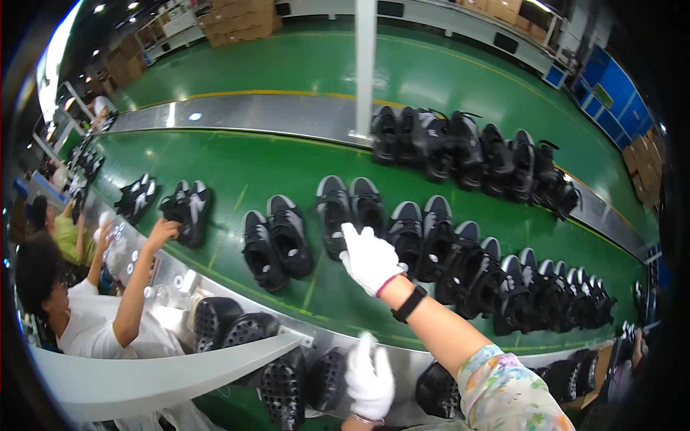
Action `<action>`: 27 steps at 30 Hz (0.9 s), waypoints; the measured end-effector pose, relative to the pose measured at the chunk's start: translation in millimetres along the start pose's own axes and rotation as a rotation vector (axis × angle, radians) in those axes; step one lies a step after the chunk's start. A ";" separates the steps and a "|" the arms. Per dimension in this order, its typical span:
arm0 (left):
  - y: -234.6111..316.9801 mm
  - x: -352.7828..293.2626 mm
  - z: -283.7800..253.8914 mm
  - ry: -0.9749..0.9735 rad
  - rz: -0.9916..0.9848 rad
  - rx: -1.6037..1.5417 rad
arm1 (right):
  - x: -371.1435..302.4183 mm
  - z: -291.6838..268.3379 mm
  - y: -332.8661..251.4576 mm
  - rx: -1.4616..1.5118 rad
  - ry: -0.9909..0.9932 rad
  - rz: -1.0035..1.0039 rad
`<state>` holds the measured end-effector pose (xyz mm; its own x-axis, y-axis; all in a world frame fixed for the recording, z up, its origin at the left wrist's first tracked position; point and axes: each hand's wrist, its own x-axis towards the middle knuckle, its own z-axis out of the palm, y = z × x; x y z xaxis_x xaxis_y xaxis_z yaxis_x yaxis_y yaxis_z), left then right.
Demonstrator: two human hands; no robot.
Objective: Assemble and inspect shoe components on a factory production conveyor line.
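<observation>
My right hand, in a white knit glove with a black band on the wrist, reaches over a pair of black sports shoes with grey toes on the green conveyor belt. Its fingers close at the heel openings and hide part of the right shoe. My left hand, also gloved in white, is at the belt's near edge with its fingers stretched out and nothing seen in them. Beside it stand black shoe-shaped forms with studded faces. Another black pair stands on the belt to the left.
Several shoe pairs line the belt to the right; more shoes crowd the metal ledge beyond it. A white post rises from that ledge, and a pale beam crosses near left. A co-worker's hand touches another pair.
</observation>
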<state>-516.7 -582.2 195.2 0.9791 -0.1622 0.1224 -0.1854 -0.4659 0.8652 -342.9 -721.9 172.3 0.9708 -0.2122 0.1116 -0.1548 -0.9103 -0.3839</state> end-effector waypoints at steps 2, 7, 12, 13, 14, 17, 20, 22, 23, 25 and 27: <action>4.9 21.3 4.5 0.029 -0.030 -0.006 | 0.7 6.0 16.3 0.045 0.008 0.023; 5.8 79.9 25.2 0.149 0.087 0.129 | -15.7 42.0 34.2 0.137 -0.138 0.063; -15.7 152.0 46.8 0.063 -0.048 0.398 | -42.0 20.0 24.2 0.289 -0.227 0.055; -20.0 165.2 52.2 0.051 -0.026 0.420 | -41.2 7.9 26.0 0.296 -0.262 0.009; -23.0 177.7 57.3 0.018 -0.044 0.406 | -45.6 -6.2 28.8 0.292 -0.201 -0.060; -33.8 204.1 69.4 -0.026 -0.052 0.466 | -85.8 -54.0 53.1 0.310 -0.112 -0.013; -47.6 227.7 83.0 -0.159 0.111 0.655 | -126.5 -111.2 101.8 0.150 -0.079 0.049; -64.9 240.5 85.8 -0.266 0.035 0.752 | -157.2 -147.2 142.0 0.017 0.070 0.165; -75.0 246.4 86.5 -0.241 0.033 0.801 | -172.9 -164.4 163.5 0.007 0.154 0.209; -93.8 267.9 88.9 -0.261 -0.106 0.836 | -209.5 -192.8 202.1 -0.044 0.129 0.437; -108.4 284.9 95.2 -0.233 0.008 0.954 | -244.5 -206.5 226.6 -0.202 0.096 0.582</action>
<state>-225.6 -660.7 90.1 0.9556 -0.2882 -0.0608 -0.2818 -0.9546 0.0961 -653.1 -949.7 247.2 0.6978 -0.7160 0.0215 -0.6942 -0.6833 -0.2262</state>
